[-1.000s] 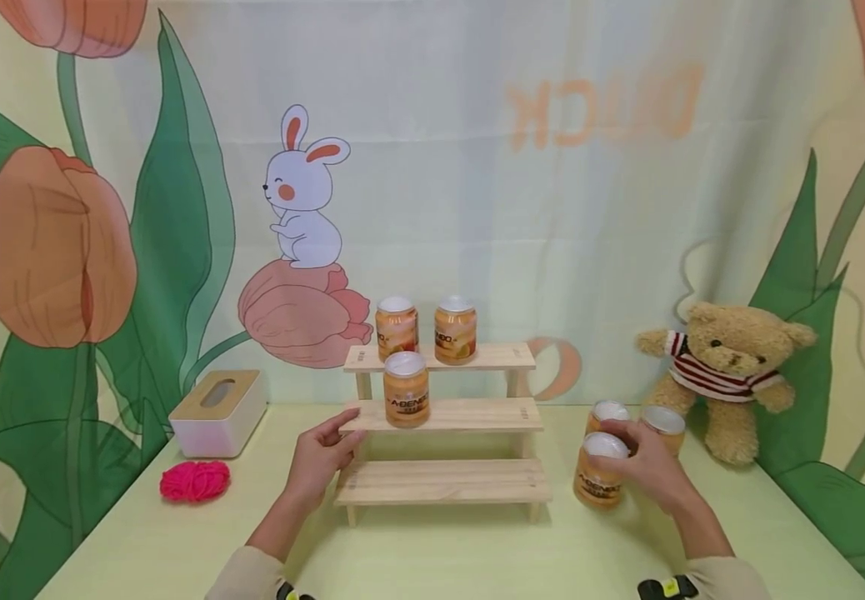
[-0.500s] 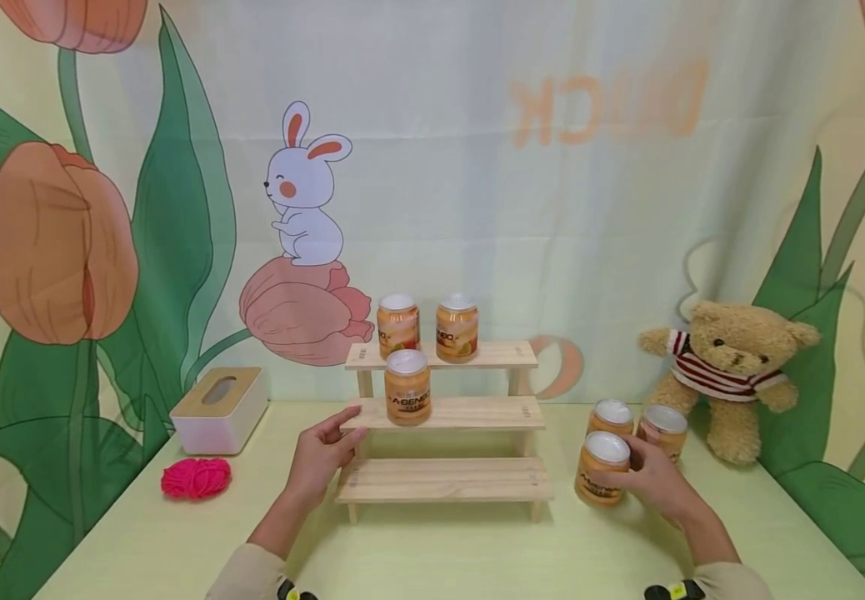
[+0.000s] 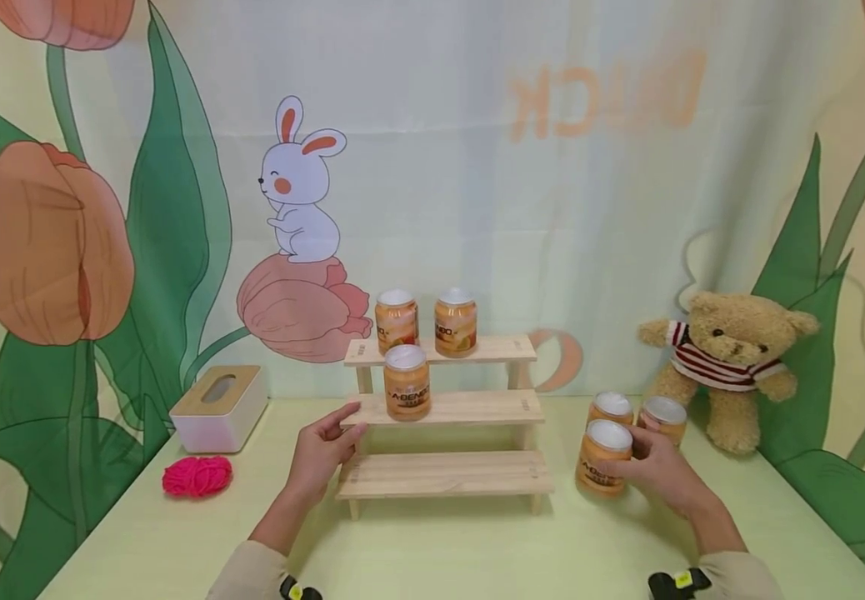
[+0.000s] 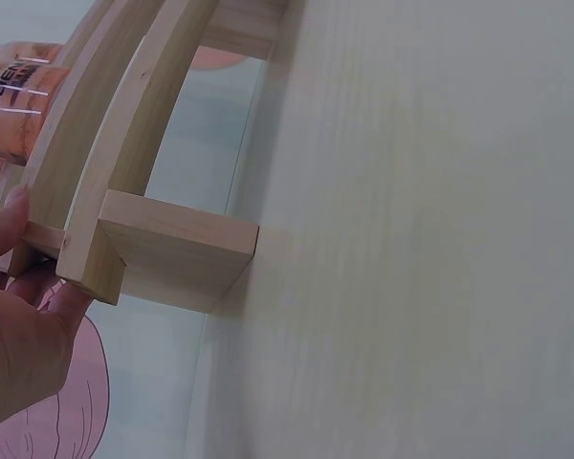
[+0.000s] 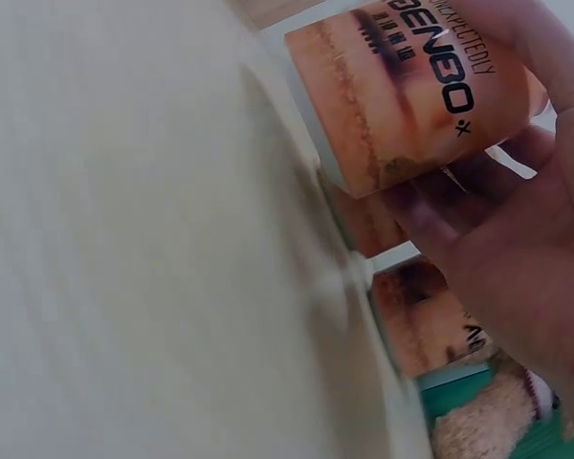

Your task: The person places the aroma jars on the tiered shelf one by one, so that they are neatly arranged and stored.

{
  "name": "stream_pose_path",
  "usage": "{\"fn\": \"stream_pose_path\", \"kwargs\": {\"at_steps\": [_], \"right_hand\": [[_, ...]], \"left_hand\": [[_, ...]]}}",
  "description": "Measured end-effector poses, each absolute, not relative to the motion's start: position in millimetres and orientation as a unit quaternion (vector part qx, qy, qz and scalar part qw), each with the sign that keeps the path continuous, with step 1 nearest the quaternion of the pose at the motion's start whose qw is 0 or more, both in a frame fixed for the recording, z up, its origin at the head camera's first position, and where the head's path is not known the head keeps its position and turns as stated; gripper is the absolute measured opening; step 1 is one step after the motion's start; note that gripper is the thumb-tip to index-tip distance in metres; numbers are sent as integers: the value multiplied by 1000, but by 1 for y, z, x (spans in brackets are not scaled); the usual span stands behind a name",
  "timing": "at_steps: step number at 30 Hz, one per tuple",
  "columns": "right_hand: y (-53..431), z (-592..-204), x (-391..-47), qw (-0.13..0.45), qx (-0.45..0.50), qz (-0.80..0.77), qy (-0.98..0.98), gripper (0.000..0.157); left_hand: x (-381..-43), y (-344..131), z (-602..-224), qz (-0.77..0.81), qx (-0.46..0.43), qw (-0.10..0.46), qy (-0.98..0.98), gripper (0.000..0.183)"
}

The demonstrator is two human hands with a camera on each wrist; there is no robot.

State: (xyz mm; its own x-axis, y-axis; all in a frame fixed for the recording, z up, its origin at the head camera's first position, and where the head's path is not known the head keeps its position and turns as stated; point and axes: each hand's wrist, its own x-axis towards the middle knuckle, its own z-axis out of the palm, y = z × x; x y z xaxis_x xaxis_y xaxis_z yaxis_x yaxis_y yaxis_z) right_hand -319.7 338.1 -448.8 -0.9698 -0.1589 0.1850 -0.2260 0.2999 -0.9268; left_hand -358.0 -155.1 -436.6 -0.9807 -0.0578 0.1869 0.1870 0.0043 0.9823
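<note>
A three-tier wooden display rack (image 3: 470,477) stands on the table. My left hand (image 3: 318,457) grips the left end of its middle shelf; in the left wrist view, fingers and thumb sit about the shelf end (image 4: 96,258). Two orange canned-drink-like jars with pale lids, a left jar (image 3: 397,325) and a right jar (image 3: 456,325), stand on the top shelf. Another labelled jar (image 3: 407,392) is on the middle shelf. Right of the rack, my right hand (image 3: 665,473) holds the front jar (image 5: 392,96) by its side, upright. Whether its base touches the table cannot be told.
Behind the held jar stand two more jars, a back jar (image 3: 612,407) and a right-hand jar (image 3: 663,417). A teddy bear (image 3: 732,367) sits beyond them. At left are a tissue box (image 3: 218,412) and pink yarn (image 3: 197,477). A printed curtain (image 3: 432,167) hangs behind.
My right hand has shifted from near the front jar's lid down to its right side. The left hand stays on the shelf end. The head view has tilted slightly.
</note>
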Motion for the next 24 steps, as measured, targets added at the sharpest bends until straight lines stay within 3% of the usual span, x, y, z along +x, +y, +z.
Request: {"fn": "stream_pose_path", "kwargs": {"at_steps": [17,24], "right_hand": [[314,-387,-301,58,177,557,-809,59],[285,-366,-291,80,168,554,-811,64]], "left_hand": [[-361,-154,-437,-702,-37,90,-705,41],[-359,-154,-436,-703,-40,94,-704,40]]}}
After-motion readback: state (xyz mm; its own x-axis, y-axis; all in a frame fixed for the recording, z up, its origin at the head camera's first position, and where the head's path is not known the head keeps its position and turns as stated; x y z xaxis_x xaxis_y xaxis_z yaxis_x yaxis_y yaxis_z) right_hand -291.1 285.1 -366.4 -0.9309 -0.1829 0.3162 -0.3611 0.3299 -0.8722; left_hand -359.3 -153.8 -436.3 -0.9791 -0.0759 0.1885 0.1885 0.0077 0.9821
